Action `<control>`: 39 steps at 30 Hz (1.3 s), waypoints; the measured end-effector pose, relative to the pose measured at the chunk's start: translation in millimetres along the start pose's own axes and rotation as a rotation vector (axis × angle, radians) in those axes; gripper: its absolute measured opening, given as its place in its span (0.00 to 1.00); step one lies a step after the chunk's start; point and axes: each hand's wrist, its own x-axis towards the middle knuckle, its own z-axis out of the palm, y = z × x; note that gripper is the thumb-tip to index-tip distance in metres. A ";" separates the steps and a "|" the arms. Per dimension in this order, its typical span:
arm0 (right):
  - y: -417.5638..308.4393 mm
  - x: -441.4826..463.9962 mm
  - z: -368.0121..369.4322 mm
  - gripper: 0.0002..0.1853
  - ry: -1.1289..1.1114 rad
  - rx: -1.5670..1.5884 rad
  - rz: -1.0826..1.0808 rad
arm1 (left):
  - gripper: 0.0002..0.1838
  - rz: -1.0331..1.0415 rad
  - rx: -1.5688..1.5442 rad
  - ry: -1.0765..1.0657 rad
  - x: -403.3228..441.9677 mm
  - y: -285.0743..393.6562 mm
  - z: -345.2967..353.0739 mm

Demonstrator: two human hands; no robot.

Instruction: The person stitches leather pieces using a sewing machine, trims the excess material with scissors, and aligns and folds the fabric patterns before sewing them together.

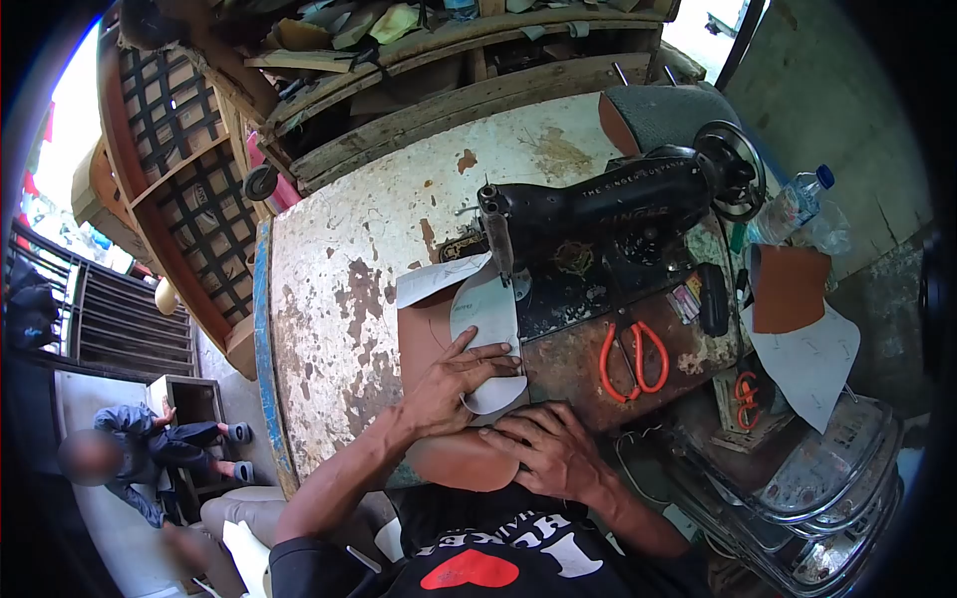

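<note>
A brown leather-like piece (424,349) lies under the needle end of a black Singer sewing machine (598,204), and its near end (464,460) hangs toward my lap. On top of it sits a white curved piece (488,309) with faint handwriting. My left hand (464,377) lies on these layers, fingers extended across the white piece just below the needle area. Close beside it, my right hand (548,450) holds the near right edge of the brown piece with bent fingers; part of its grip is hidden.
Orange-handled scissors (634,361) and a black object (713,299) lie right of my hands. Brown and white cut pieces (802,339) hang farther right above stacked metal chairs (827,478). A plastic bottle (793,204) stands by the handwheel. Another person (140,448) sits at left.
</note>
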 end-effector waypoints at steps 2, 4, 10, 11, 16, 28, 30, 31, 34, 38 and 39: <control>-5.3 0.3 -2.1 0.28 0.047 0.052 0.044 | 0.26 0.027 -0.002 0.058 0.0 3.3 2.2; 1.3 3.9 4.9 0.28 0.067 0.031 0.046 | 0.26 0.027 0.015 0.069 3.9 -3.9 1.4; 1.3 7.2 2.4 0.27 0.113 -0.003 0.086 | 0.26 -0.014 0.015 0.091 12.3 -3.0 0.4; 1.5 7.8 2.3 0.26 0.132 0.005 0.094 | 0.26 -0.006 0.006 0.112 14.1 -2.3 0.3; 9.1 15.8 3.4 0.24 0.237 0.038 0.098 | 0.27 -0.009 0.028 0.144 23.9 -6.4 -0.1; 18.3 17.2 8.6 0.23 0.309 0.067 0.141 | 0.27 -0.035 0.078 0.163 42.1 -6.0 -4.8; 19.0 19.0 10.4 0.23 0.325 0.049 0.142 | 0.27 -0.022 0.096 0.182 41.7 -6.7 -5.7; 19.1 19.6 9.9 0.23 0.325 0.033 0.141 | 0.27 -0.041 0.091 0.166 40.8 -5.8 -6.3; 17.3 19.3 9.1 0.23 0.328 0.004 0.152 | 0.27 -0.084 0.057 0.135 38.0 1.2 -8.4; 15.0 21.9 9.3 0.22 0.340 -0.022 0.161 | 0.27 -0.173 0.003 0.127 38.2 6.9 -8.0; 14.8 21.7 9.1 0.22 0.338 -0.022 0.158 | 0.27 -0.174 0.003 0.130 37.6 8.5 -7.8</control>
